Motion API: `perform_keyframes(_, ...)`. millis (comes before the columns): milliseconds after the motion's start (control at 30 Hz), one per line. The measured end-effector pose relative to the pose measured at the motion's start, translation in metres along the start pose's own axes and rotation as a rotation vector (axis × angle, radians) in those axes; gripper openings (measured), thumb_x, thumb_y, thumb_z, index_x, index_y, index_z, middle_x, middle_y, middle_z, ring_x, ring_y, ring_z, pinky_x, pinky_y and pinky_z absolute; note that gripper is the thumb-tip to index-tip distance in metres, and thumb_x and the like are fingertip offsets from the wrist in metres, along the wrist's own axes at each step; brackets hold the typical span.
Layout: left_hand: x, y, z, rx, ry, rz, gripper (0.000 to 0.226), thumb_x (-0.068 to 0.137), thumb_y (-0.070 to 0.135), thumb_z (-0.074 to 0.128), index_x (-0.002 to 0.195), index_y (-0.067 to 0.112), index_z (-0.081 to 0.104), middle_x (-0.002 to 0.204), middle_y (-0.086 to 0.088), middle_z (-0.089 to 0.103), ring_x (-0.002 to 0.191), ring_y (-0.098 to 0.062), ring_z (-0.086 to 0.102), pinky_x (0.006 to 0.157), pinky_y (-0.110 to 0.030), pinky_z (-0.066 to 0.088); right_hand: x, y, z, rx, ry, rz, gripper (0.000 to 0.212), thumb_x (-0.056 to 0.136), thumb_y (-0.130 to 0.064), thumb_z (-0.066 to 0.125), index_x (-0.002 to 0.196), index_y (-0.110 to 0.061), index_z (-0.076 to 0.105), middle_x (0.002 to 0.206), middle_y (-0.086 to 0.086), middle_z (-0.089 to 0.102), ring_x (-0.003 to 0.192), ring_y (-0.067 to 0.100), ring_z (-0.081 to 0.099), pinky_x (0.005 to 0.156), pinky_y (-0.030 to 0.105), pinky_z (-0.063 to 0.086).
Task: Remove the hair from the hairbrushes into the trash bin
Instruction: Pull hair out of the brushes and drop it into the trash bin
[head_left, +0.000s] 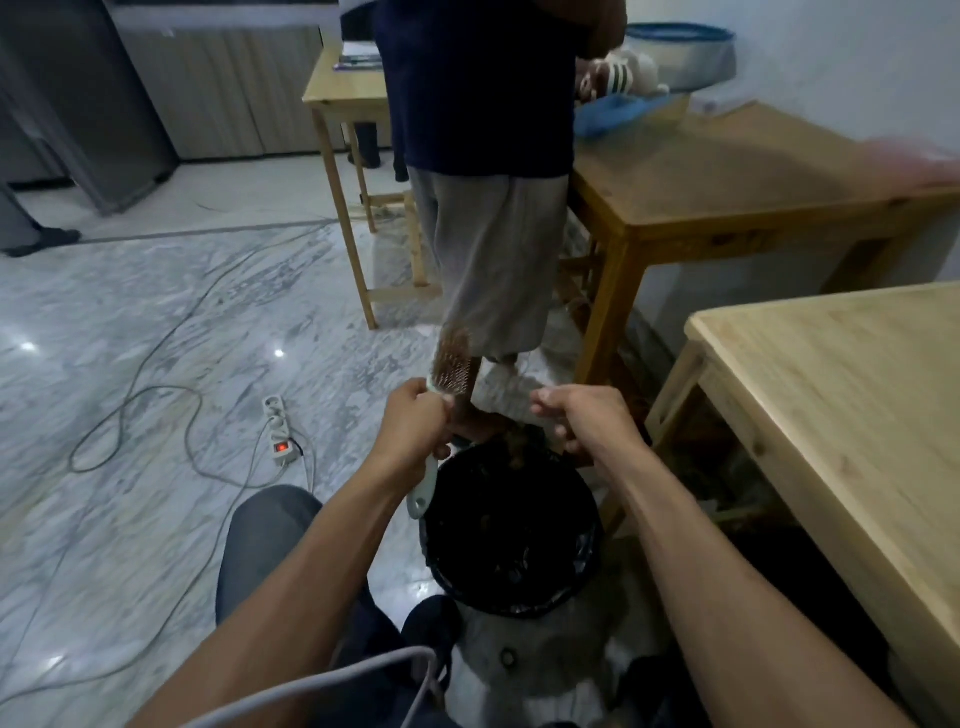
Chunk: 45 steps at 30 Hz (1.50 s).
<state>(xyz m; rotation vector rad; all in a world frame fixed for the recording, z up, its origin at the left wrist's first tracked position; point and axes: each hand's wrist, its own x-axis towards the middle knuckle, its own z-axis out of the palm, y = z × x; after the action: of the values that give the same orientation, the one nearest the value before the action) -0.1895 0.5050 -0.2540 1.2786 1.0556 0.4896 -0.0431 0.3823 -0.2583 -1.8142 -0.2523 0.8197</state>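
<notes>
My left hand (415, 422) grips the white handle of a hairbrush (453, 361), whose bristled head points away from me and holds brownish hair. Its handle end sticks out below my fist, over the rim of the trash bin (582, 577), which has a black liner. My right hand (576, 418) hovers over the bin's far edge with its fingers curled and pinched. A clump of brown hair (514, 447) hangs just below those fingers, above the bin; whether they touch it I cannot tell.
A person in grey trousers (493, 249) stands just beyond the bin. Wooden tables stand at the right (831, 395) and behind (727, 171). A power strip (278, 428) and cables lie on the marble floor at the left. My knee (270, 530) is at the lower left.
</notes>
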Motion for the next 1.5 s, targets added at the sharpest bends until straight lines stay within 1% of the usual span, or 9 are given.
perform_keyframes(133, -0.010, 0.002, 0.005, 0.109, -0.077, 0.084, 0.014, 0.095, 0.002, 0.049, 0.091, 0.013, 0.056, 0.062, -0.004, 0.054, 0.040, -0.011, 0.041, 0.046, -0.026, 0.030, 0.004, -0.008, 0.004, -0.108, -0.096, -0.038, 0.018, 0.078, -0.029, 0.065, 0.095, -0.023, 0.066, 0.079, 0.000, 0.058, 0.063, 0.017, 0.052, 0.049, 0.029, 0.039)
perform_keyframes(300, -0.015, 0.000, 0.009, 0.151, -0.172, 0.090, 0.013, 0.096, 0.004, 0.051, 0.100, 0.014, 0.059, 0.065, -0.003, 0.051, 0.043, -0.011, 0.038, 0.044, -0.025, 0.029, 0.006, -0.010, 0.012, 0.040, -0.162, -0.088, 0.025, 0.096, -0.047, 0.062, 0.110, -0.027, 0.068, 0.098, -0.006, 0.071, 0.054, 0.009, 0.051, 0.046, 0.021, 0.042)
perform_keyframes(400, -0.013, -0.002, 0.007, 0.076, -0.199, 0.038, 0.014, 0.098, 0.004, 0.052, 0.093, 0.015, 0.057, 0.064, -0.003, 0.050, 0.044, -0.012, 0.035, 0.044, -0.024, 0.027, 0.004, -0.001, 0.019, 0.033, -0.150, -0.127, 0.024, 0.100, -0.035, 0.064, 0.094, -0.015, 0.077, 0.078, -0.004, 0.070, 0.047, 0.007, 0.045, 0.042, 0.018, 0.039)
perform_keyframes(667, 0.016, -0.025, 0.006, -0.103, -0.020, -0.158, 0.009, 0.096, -0.001, 0.049, 0.091, 0.006, 0.050, 0.064, -0.010, 0.044, 0.040, -0.015, 0.034, 0.043, -0.023, 0.027, -0.009, 0.000, 0.023, -0.148, -0.112, -0.309, 0.028, 0.098, -0.023, 0.067, 0.080, -0.008, 0.081, 0.053, -0.009, 0.061, 0.045, -0.005, 0.053, 0.051, 0.009, 0.040)
perform_keyframes(800, 0.039, -0.031, -0.004, -0.172, 0.054, -0.253, 0.017, 0.096, -0.003, 0.042, 0.083, 0.003, 0.050, 0.062, -0.010, 0.041, 0.034, -0.014, 0.031, 0.038, -0.020, 0.026, -0.013, 0.005, 0.013, -0.100, -0.111, -0.330, 0.028, 0.097, -0.023, 0.069, 0.074, -0.011, 0.081, 0.056, -0.003, 0.063, 0.055, 0.004, 0.057, 0.065, 0.023, 0.046)
perform_keyframes(1033, 0.036, -0.031, 0.001, -0.051, -0.034, -0.187, 0.004, 0.097, 0.002, 0.049, 0.097, 0.005, 0.051, 0.069, -0.010, 0.044, 0.044, -0.017, 0.033, 0.043, -0.026, 0.026, -0.018, 0.001, -0.004, 0.293, -0.068, -0.317, 0.031, 0.099, -0.016, 0.065, 0.070, -0.011, 0.077, 0.054, -0.001, 0.056, 0.042, 0.007, 0.040, 0.041, 0.017, 0.026)
perform_keyframes(1267, 0.007, -0.014, 0.006, 0.160, -0.124, 0.094, 0.015, 0.096, 0.006, 0.052, 0.097, 0.019, 0.058, 0.072, -0.004, 0.051, 0.048, -0.014, 0.039, 0.047, -0.028, 0.030, -0.006, 0.004, -0.007, -0.457, 0.055, -0.058, 0.036, 0.093, -0.044, 0.043, 0.103, -0.024, 0.072, 0.096, 0.007, 0.073, 0.092, 0.029, 0.068, 0.086, 0.046, 0.057)
perform_keyframes(1400, -0.005, -0.004, 0.007, 0.196, -0.161, 0.203, 0.021, 0.099, 0.009, 0.054, 0.095, 0.029, 0.058, 0.074, 0.002, 0.056, 0.046, -0.002, 0.047, 0.050, -0.027, 0.035, -0.011, 0.001, 0.000, -0.179, -0.042, -0.087, 0.043, 0.098, -0.052, 0.051, 0.135, -0.031, 0.059, 0.098, 0.001, 0.071, 0.070, 0.016, 0.064, 0.055, 0.030, 0.051)
perform_keyframes(1500, -0.009, -0.001, 0.009, 0.228, -0.196, 0.237, 0.015, 0.098, 0.009, 0.055, 0.106, 0.019, 0.062, 0.073, 0.006, 0.058, 0.044, 0.002, 0.049, 0.049, -0.023, 0.036, -0.010, -0.001, 0.006, 0.008, -0.204, -0.141, 0.037, 0.099, -0.052, 0.058, 0.128, -0.030, 0.061, 0.104, -0.006, 0.073, 0.060, 0.009, 0.059, 0.049, 0.023, 0.045)
